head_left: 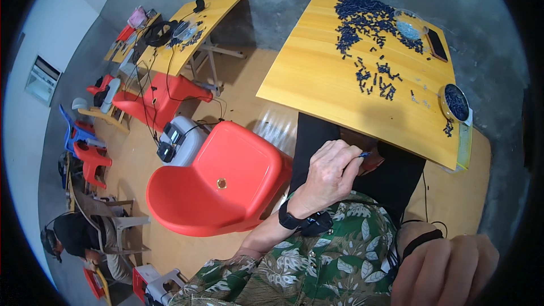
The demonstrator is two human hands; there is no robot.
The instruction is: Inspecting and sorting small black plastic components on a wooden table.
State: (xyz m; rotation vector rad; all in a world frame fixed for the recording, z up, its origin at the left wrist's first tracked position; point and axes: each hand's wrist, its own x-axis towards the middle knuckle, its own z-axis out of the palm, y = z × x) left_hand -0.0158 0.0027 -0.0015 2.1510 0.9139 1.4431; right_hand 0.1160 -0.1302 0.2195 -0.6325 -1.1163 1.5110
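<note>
My left hand [328, 174] is raised over my lap, just off the table's near edge. Its thumb and forefinger pinch a small dark blue piece [365, 154], too small to name. Close to the camera at the lower right is my right hand [447, 269], its fingers curled. Whatever those fingers hold, if anything, is hidden. On the yellow wooden table [317, 62] lies a wide heap of small dark tube-like pieces [362, 17], with several more scattered toward the middle. A metal bowl [456, 103] full of similar dark pieces stands at the right edge.
A round clear dish [409, 24] of small pale-blue pieces and a phone [437, 44] lie at the far right of the table. A red plastic chair [238, 164] stands at my left. Cables trail from another table [218, 11]. A person [85, 235] sits at lower left.
</note>
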